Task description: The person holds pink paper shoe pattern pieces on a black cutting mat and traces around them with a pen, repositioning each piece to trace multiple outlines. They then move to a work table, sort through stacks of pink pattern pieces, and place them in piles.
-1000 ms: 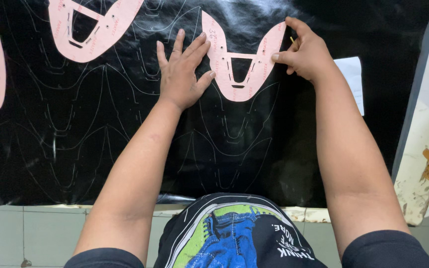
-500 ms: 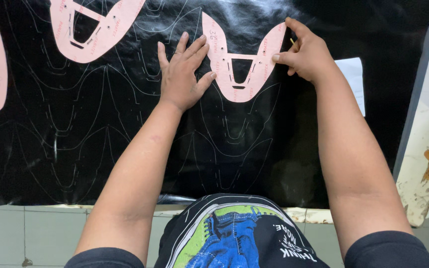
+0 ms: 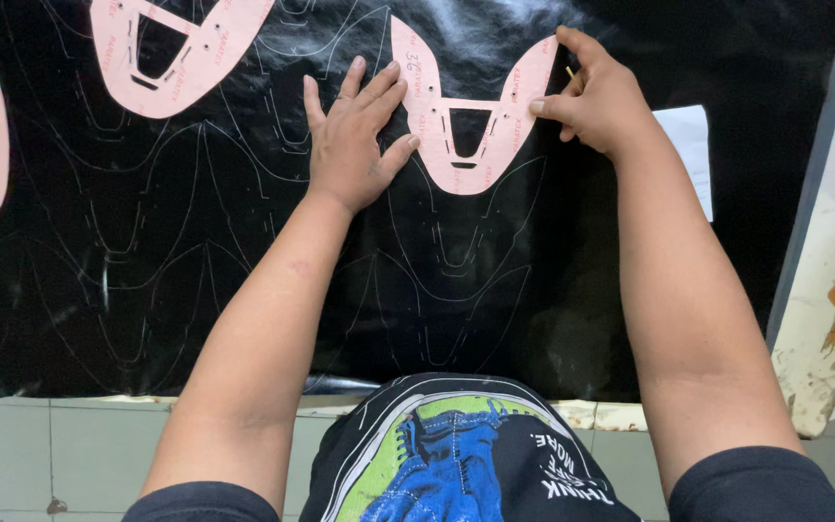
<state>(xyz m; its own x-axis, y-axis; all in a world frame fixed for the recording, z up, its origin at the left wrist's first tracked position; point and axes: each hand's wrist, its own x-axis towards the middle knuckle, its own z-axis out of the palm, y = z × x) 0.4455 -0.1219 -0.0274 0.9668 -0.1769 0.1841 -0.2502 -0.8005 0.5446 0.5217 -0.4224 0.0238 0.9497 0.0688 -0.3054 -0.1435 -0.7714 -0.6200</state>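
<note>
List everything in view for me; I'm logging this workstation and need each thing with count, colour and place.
pink templates: three, pink; one under both hands, one upper left, one at left edge.
black sheet: one, black with traced outlines; covers the work surface.
white paper: one, white; right, behind the right wrist.
thin stick: one, yellowish; in the right hand, mostly hidden.
tiled ledge: one, pale green; near edge.
left hand: flat, fingers on the template's left arm.
right hand: at the template's right arm.

left hand (image 3: 355,145): flat, fingers spread | right hand (image 3: 596,97): pinching (thumb forward)
</note>
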